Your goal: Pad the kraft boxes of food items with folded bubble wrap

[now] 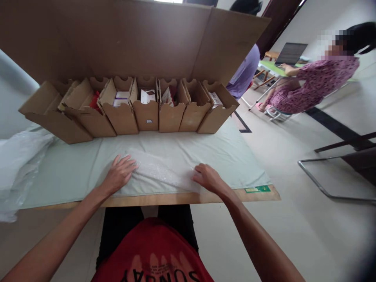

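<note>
Head camera looks down on a table (258, 194) covered with a pale green cloth. A sheet of bubble wrap (160, 170) lies flat near the front edge, directly before the person, with its long axis going from left to right. Left hand (120, 174) rests on its left end, palm down and fingers spread, gripping nothing. Right hand (207, 178) presses its right end, fingers half bent; whether it pinches the edge I cannot tell. Both hands are equally near. The wrap is thin, translucent and dimpled. Behind it stands a row of stiff brown cardboard boxes (147, 113), open at the top.
</note>
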Demonstrator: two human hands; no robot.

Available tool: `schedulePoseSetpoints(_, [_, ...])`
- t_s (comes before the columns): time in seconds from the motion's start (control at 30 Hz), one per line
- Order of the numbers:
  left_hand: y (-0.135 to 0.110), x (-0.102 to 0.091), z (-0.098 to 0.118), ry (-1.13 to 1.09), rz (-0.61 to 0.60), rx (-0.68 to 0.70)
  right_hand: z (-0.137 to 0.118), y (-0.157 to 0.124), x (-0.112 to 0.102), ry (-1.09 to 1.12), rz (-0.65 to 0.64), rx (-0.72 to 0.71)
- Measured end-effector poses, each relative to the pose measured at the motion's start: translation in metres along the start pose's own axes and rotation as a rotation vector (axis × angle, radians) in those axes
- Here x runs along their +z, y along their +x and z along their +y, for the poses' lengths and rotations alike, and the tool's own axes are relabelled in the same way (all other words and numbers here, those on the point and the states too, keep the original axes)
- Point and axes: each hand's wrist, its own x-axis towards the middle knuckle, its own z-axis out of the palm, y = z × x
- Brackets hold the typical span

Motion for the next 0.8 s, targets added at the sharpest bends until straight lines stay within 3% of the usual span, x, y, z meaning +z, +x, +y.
schedulePoseSetpoints(0.1, [0.032,0.004,-0.006,-0.021,-0.028,-0.022,-0.007,-0.053,0.029,0.427,0.020,-0.042])
schedulePoseSetpoints(0.2, [0.070,0.016,-0.004,-0.087,-0.063,-0.051,-0.033,-0.097,0.073,1.010,-0.177,-0.018])
schedulePoseSetpoints(0.27, [0.089,0.023,0.002,-0.132,-0.052,-0.097,-0.057,-0.112,0.101,1.283,-0.209,0.097])
schedulePoseSetpoints(0.33, [0.095,0.024,0.011,-0.175,-0.005,-0.146,-0.081,-0.113,0.121,1.467,-0.144,0.209])
schedulePoseSetpoints(0.4, [0.084,0.018,0.023,-0.228,0.028,-0.138,-0.100,-0.106,0.130,1.583,-0.054,0.267])
schedulePoseSetpoints(0.47, [0.055,0.004,0.037,-0.282,-0.004,-0.038,-0.113,-0.098,0.133,1.649,-0.021,0.264])
schedulePoseSetpoints(0.57, [-0.002,-0.020,0.062,-0.306,-0.139,0.150,-0.120,-0.091,0.132,1.727,-0.107,0.222])
schedulePoseSetpoints(0.63, [-0.034,-0.031,0.077,-0.298,-0.198,0.202,-0.121,-0.089,0.132,1.781,-0.191,0.226])
schedulePoseSetpoints(0.7, [-0.053,-0.032,0.087,-0.292,-0.199,0.224,-0.122,-0.089,0.132,1.819,-0.255,0.252])
schedulePoseSetpoints(0.8, [-0.058,-0.018,0.093,-0.317,-0.135,0.235,-0.123,-0.092,0.130,1.840,-0.307,0.267])
